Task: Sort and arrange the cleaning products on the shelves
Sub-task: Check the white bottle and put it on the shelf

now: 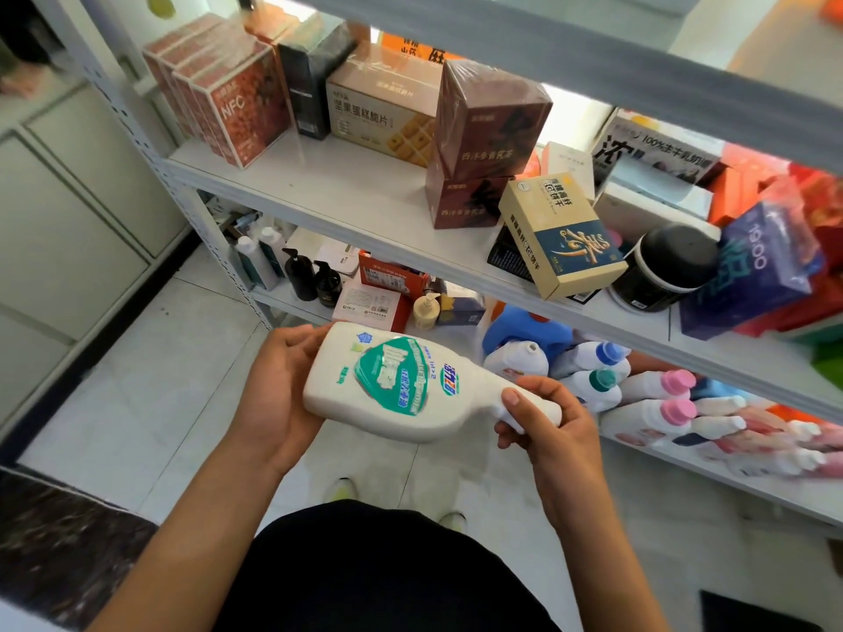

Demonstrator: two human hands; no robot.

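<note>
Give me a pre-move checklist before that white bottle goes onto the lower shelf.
1. Grip: left hand cups the base of the white bottle, right hand wraps the neck: ok.
2. Cap closed: hidden under the right hand: cannot tell.
3. Label readable for sorting: faces the camera: ok.
4. Matching group: lying bottles on the lower shelf: ok.
5. Free spot among them: crowded, partly hidden: cannot tell.

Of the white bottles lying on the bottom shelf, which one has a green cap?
The white bottle with the green cap lies just beyond the right hand, under a blue-capped bottle; the bottles further right have pink caps.
</note>
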